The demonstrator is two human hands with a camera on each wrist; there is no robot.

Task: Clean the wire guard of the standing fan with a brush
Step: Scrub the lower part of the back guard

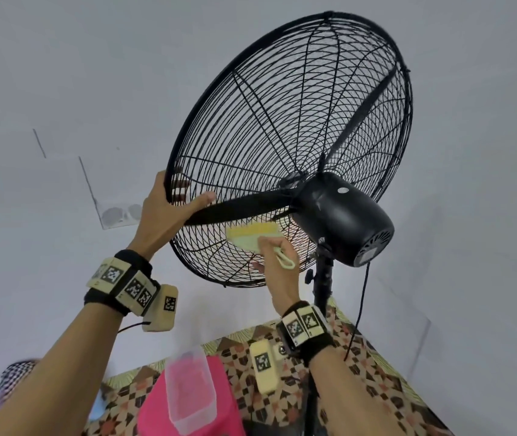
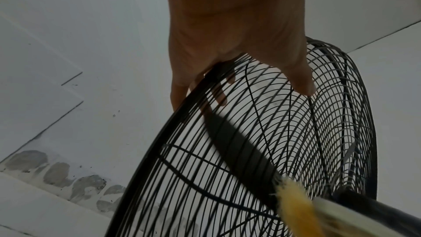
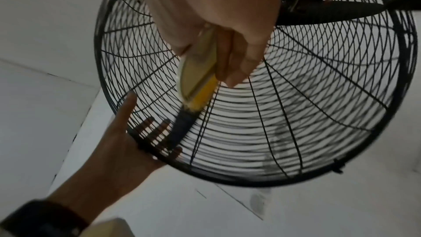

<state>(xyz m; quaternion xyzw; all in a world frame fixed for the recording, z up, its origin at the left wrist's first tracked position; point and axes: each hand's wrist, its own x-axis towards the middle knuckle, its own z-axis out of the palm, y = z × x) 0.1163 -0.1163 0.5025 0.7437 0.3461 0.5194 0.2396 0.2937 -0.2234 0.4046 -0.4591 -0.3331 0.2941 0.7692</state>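
Note:
The standing fan's black wire guard point(image 1: 285, 127) tilts above me, with the black motor housing point(image 1: 342, 218) at its back. My left hand point(image 1: 169, 206) grips the guard's rim at the lower left; its fingers curl over the front, thumb across the rear wires. The same left hand point(image 2: 227, 42) holds the guard rim point(image 2: 159, 141) in the left wrist view. My right hand point(image 1: 277, 259) holds a pale green brush point(image 1: 252, 236) with yellow bristles pressed against the rear wires below a black blade. In the right wrist view the brush point(image 3: 200, 71) points at the guard point(image 3: 307, 96).
The fan pole point(image 1: 321, 284) and a black power cord point(image 1: 361, 303) drop to the lower right. Below sit a clear plastic container point(image 1: 189, 391) on a pink stool point(image 1: 219, 410) and a patterned floor point(image 1: 376, 372). White walls surround the fan.

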